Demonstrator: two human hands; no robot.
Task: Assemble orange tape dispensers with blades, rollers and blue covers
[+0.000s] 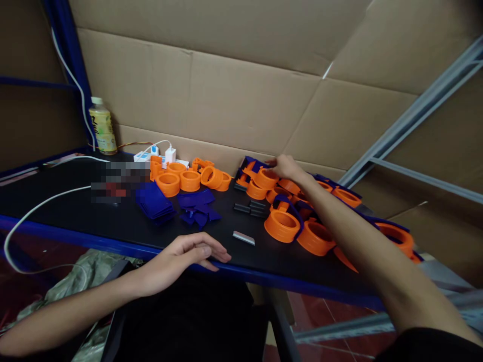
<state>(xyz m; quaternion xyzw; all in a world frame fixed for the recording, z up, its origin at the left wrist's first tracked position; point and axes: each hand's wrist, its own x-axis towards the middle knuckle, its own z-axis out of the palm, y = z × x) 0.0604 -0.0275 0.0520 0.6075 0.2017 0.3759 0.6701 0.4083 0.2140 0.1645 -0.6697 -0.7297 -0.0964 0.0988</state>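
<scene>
My left hand (192, 254) rests at the table's front edge, palm side inward, fingers stretched out and holding nothing. A small grey-white strip (243, 238) lies just beyond its fingertips. My right arm reaches across to the back of the table. There my right hand (284, 167) has its fingers bent onto an orange plastic ring (265, 178) at the top of a pile; the grip is partly hidden. Around that arm lie several more orange rings (282, 225), some with dark blue curved pieces (290, 203) attached. Short black strips (250, 208) lie left of the pile.
Left of centre are a stack of blue sheets (154, 202), loose blue scraps (198, 206) and another group of orange rings (189, 180). Behind them sits a power strip (142, 157) with white plugs and cables. A drink bottle (102, 126) stands by the cardboard wall (226, 100).
</scene>
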